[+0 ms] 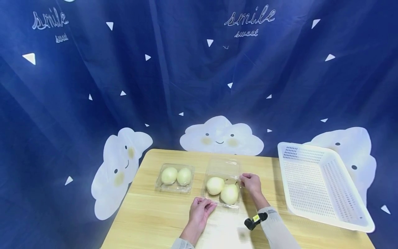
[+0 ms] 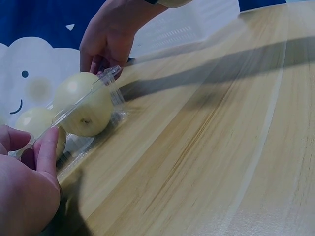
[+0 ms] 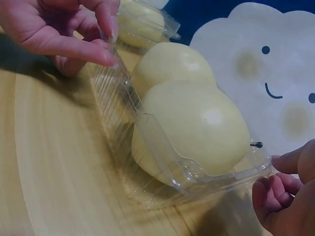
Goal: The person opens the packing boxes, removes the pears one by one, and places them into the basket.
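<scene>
Two pale yellow pears (image 1: 215,185) lie side by side in a clear plastic clamshell box (image 1: 223,167), its lid folded back toward the curtain. My left hand (image 1: 199,215) pinches the box's front rim near the left corner, thumb and fingers on the thin plastic. At the right side, my right hand (image 1: 252,184) pinches the rim between thumb and curled fingers, as the right wrist view shows close up. A dark stem (image 3: 256,144) sticks out from the nearer pear (image 3: 197,128) toward that hand.
To the left stands a second clear box (image 1: 177,189) with two more pears (image 1: 169,175) inside. A white perforated plastic basket (image 1: 329,216) sits at the right of the wooden table (image 1: 140,221). Behind the table hangs a blue curtain (image 1: 192,69) with clouds.
</scene>
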Available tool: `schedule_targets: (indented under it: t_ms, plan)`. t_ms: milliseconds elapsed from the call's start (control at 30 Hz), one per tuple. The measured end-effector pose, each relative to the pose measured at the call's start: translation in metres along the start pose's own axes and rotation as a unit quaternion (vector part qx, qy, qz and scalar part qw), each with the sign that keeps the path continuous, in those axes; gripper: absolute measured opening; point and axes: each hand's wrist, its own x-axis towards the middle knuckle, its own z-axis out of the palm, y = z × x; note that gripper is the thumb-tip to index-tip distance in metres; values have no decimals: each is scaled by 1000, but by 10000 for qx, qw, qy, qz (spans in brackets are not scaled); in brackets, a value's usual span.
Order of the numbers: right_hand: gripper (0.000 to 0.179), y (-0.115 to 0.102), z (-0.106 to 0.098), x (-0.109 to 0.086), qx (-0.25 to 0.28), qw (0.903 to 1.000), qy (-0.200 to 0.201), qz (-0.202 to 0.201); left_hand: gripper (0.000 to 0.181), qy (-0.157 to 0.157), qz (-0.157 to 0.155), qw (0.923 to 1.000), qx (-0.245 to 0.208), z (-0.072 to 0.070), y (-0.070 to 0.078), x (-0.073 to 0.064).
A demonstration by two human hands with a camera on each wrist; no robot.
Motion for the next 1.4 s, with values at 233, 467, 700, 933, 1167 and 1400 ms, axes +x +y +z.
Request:
schedule_targets:
  t_ms: [233,467,700,933,1167,1400]
  plan:
    - [33,-1,-2,-2,-300,9994,-110,-159,26,67,-17,9999,90,-1,0,1]
    - [28,-4,-4,-5,-1160,9910,-53,-671,24,55,40,9999,110,-2,1,2]
    - [26,-13,-6,-16,-1733,9778,-7,-1179,25,66,49,9999,132,0,1,1]
    - [27,-21,-3,-30,-2031,9685,-197,-1427,24,91,24,9999,144,1,0,-1]
    - [31,-24,2,-41,-2548,9529,-402,-1597,26,116,10,9998,168,2,1,-1]
    - [39,-24,10,-51,-3174,9335,-361,-1630,26,137,18,9997,184,4,0,-2]
